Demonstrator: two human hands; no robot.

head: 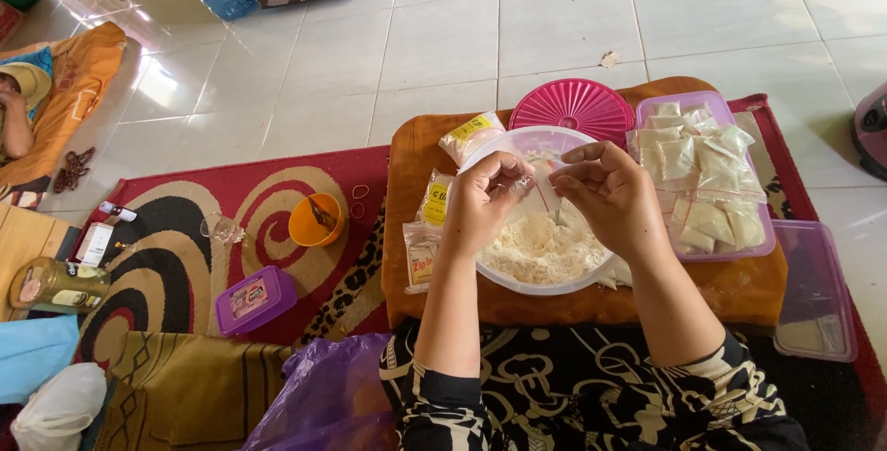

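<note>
A small orange cup stands on the patterned rug, just left of the wooden board's left edge, with rubber bands beside it. Near the rug's front edge lies a purple lidded box. At the rug's left edge sit a glass jar and a small bottle. A purple plastic bag bunches at the front.

Spoon mostly hidden; purple bag cut off.
</note>
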